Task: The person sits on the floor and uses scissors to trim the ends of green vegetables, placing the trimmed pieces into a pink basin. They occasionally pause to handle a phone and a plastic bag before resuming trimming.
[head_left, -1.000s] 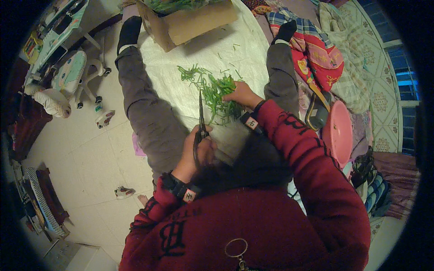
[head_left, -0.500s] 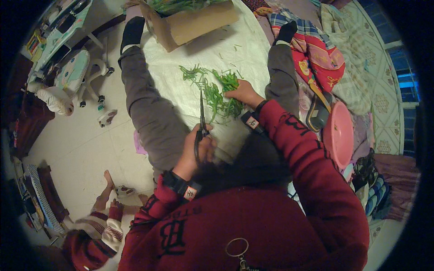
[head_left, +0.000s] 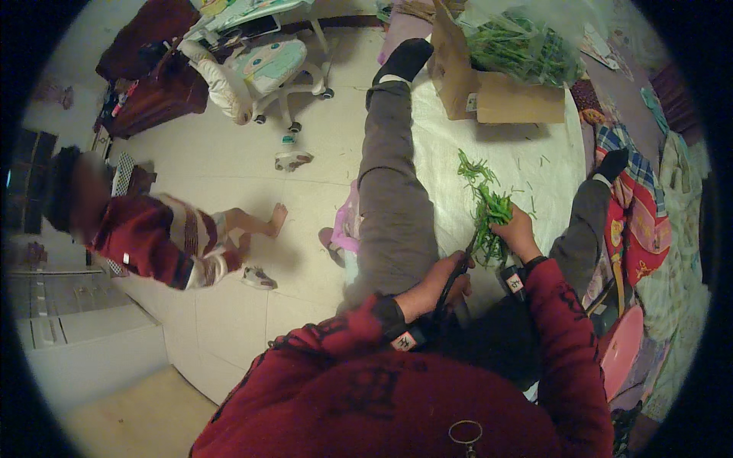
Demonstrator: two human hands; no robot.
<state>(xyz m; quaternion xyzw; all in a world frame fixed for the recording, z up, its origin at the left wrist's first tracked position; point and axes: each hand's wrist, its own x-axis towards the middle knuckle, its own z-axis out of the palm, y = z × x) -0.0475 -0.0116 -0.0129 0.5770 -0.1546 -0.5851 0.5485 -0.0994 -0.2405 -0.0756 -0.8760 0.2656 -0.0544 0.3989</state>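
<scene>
My left hand [head_left: 441, 287] is closed round a pair of dark scissors [head_left: 463, 263], its blades beside a loose heap of cut green vegetable pieces [head_left: 489, 243]. My right hand [head_left: 519, 233] grips a bunch of thin green vegetable stalks [head_left: 498, 208] just above that heap. More green bits [head_left: 476, 168] lie scattered a little farther off on the white woven sheet [head_left: 439, 164] between my outstretched legs. Exactly which vegetable it is, I cannot tell.
Beyond the sheet's middle stands an open cardboard box [head_left: 521, 108] with long green stalks [head_left: 519, 49] in clear plastic. A pink basin [head_left: 624, 347] and bright bedding [head_left: 640, 237] lie on the right. At left are a person [head_left: 145, 237], a chair [head_left: 271, 65] and loose shoes [head_left: 293, 159].
My view has swung left, so the whole scene sits farther right, and more of the person at left shows. The scissors have come closer to the green heap and my right hand.
</scene>
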